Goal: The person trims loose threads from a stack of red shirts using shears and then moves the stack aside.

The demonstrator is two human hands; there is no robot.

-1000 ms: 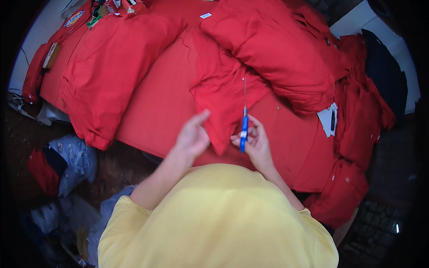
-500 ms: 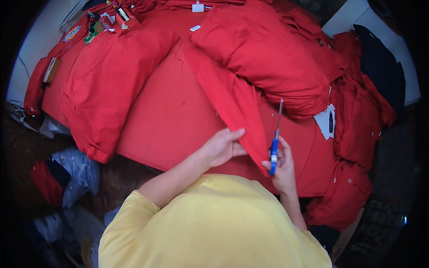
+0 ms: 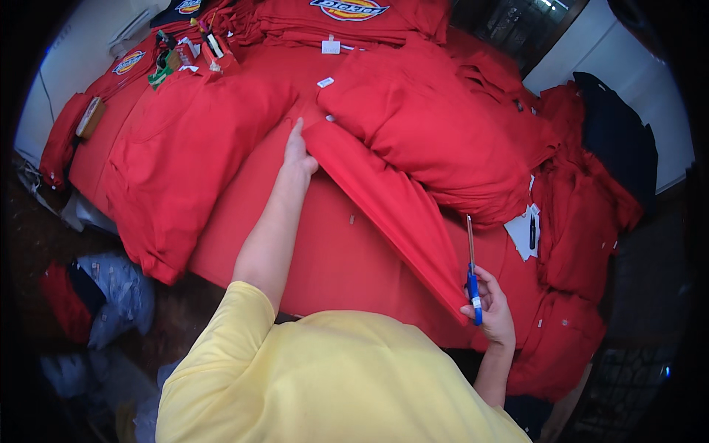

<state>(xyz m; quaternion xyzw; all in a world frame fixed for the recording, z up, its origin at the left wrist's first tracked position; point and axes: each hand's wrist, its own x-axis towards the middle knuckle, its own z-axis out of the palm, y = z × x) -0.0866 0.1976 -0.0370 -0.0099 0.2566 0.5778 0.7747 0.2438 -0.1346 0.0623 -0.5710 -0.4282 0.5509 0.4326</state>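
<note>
My right hand [image 3: 493, 308] grips blue-handled scissors [image 3: 473, 284], their blades pointing away from me. Its thumb and fingers also pinch the near tip of a long red piece of garment, which looks like a sleeve [image 3: 395, 214]. This piece stretches slantwise to the far left, where my left hand [image 3: 298, 153] rests at its edge. The left fingers reach out straight, partly turned from view. Against the sleeve's right side bulges a heap of red garments [image 3: 436, 118], with a small white label [image 3: 326, 82] at its far left.
Another red garment [image 3: 173, 162] lies on the left of the red-covered table [image 3: 310, 251]. White tags [image 3: 523, 235] sit by the right-hand red pile [image 3: 580, 229], near dark cloth [image 3: 614, 133]. A small box of tools [image 3: 214, 53] stands far left. Plastic-wrapped bundles [image 3: 122, 295] lie lower left.
My left hand has moved away from me to the sleeve's far end. My right hand, with the scissors and the sleeve's tip, has shifted nearer and slightly right. The sleeve is straighter; the view has tilted up.
</note>
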